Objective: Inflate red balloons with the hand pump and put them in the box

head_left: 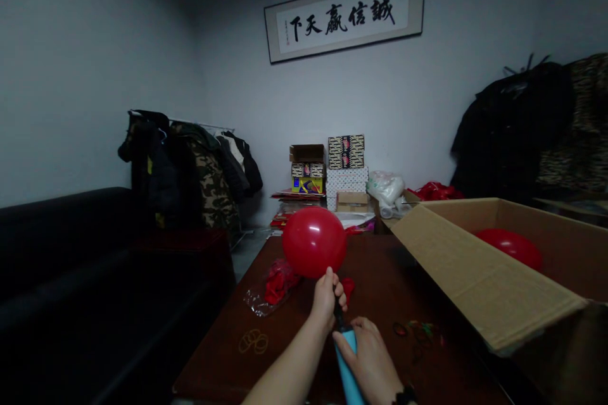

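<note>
A round, inflated red balloon [314, 242] is above the brown table [218, 354]. My left hand [327, 296] is closed around the balloon's neck, at the black nozzle of a light blue hand pump [349, 370]. Wrapped round the top of the pump's blue barrel is my right hand [373, 357], with a dark band at its wrist. The pump points up toward the balloon, and its lower end runs out of the picture. A clear bag of deflated red balloons [277, 281] lies left of my left hand.
Tan rubber bands [253, 342] lie at the table's left, and coloured bands [420, 332] at its right. An open cardboard box [475, 272] with a red balloon inside stands on the right. Stacked boxes [347, 183] are behind the table; a black sofa [71, 291] is at left.
</note>
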Motion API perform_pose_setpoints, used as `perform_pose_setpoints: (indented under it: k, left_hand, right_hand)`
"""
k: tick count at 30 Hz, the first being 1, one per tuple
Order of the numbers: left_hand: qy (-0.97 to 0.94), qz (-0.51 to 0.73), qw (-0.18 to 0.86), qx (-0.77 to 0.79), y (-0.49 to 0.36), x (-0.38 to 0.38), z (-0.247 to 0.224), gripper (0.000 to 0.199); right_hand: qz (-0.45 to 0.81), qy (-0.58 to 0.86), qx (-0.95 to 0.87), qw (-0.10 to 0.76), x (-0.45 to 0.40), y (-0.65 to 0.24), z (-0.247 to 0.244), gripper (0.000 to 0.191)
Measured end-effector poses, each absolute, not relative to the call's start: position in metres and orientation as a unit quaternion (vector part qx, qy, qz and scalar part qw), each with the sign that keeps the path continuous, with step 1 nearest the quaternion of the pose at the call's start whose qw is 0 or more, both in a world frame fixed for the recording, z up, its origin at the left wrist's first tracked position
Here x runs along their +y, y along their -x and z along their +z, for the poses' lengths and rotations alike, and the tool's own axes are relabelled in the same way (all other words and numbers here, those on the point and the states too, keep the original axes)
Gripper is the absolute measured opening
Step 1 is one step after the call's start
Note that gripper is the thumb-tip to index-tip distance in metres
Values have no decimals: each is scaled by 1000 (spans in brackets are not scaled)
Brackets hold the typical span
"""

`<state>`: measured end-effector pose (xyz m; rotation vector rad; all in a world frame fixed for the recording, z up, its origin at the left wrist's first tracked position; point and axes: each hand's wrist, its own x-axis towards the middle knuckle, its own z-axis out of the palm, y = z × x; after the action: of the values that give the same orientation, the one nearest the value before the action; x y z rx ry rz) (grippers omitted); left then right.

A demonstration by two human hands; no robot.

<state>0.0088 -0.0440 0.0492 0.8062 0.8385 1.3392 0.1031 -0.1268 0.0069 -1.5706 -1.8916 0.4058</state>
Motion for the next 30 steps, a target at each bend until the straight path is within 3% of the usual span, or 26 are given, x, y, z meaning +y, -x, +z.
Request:
perform_pose_setpoints:
  k: [8, 14, 21, 30]
  left_hand:
    - [-336, 588, 647, 350, -14, -31, 60, 55]
    - [-335, 615, 629, 336, 0, -7, 83, 51]
    - [-341, 632, 610, 335, 17, 7, 103, 49]
    - [-314, 651, 605, 333, 22, 0, 103, 51]
  right_hand:
    - [142, 608, -726, 287, -139, -116, 14, 49]
    - [100, 610, -739, 268, -150, -127, -14, 61]
    - [31, 631, -721, 284, -162, -121, -23, 49]
    - [72, 607, -742, 275, -155, -131, -1, 49]
